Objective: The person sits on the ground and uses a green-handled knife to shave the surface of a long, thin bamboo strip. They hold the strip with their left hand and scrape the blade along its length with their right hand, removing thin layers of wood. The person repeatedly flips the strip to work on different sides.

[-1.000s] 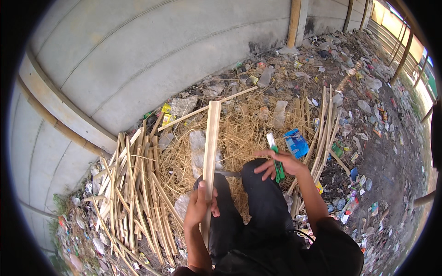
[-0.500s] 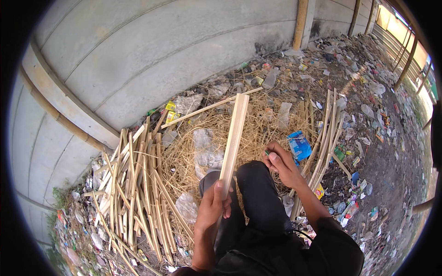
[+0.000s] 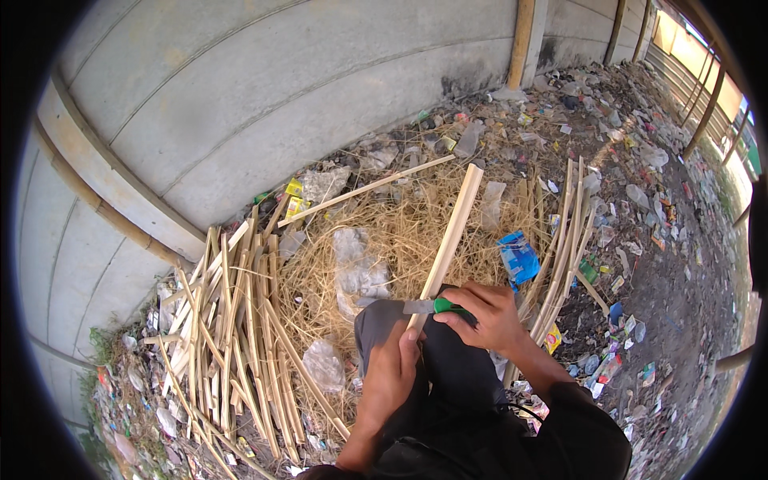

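Left hand (image 3: 390, 373): closed around the low end of a wood strip (image 3: 453, 238).
Wood strip: by the knees, tilted, its far end over dry straw (image 3: 408, 222).
Right hand (image 3: 492, 316): wrapped around the green handle of a knife (image 3: 442, 305).
Knife: crosses the strip near the left hand (maybe touching, too small to be sure).
Stick pile (image 3: 228, 352): on the left.
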Available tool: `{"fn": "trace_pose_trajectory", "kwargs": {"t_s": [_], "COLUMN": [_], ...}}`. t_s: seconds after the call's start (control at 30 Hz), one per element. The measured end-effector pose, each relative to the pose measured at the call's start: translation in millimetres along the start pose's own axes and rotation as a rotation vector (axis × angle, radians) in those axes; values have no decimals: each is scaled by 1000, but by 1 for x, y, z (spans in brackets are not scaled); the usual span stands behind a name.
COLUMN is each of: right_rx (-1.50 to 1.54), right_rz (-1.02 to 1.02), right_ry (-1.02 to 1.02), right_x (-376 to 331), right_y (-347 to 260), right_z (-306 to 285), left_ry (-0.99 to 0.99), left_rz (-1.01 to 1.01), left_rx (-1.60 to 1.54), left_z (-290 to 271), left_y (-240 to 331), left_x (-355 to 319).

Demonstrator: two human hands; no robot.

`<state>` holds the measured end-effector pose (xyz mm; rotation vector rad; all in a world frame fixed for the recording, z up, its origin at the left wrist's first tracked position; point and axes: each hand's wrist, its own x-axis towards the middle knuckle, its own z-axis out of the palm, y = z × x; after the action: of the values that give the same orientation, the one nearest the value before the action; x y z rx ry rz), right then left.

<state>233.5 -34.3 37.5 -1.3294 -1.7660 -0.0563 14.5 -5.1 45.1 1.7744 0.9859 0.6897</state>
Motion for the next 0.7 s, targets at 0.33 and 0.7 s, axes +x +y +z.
{"fn": "trace_pose_trajectory", "kwargs": {"t_s": [0.33,0.7], "right_rx": [-10,-222], "right_rz": [1,182], "right_ry": [-9,240], "right_x": [2,12], "right_y": [-8,56], "right_z": [-2,-23], "left_ry": [31,-14], "left_rz": [-57,-78], "left_rx": [51,222], "left_z": [5,6], "left_y": [8,-13], "left_x": [-6,-31]}}
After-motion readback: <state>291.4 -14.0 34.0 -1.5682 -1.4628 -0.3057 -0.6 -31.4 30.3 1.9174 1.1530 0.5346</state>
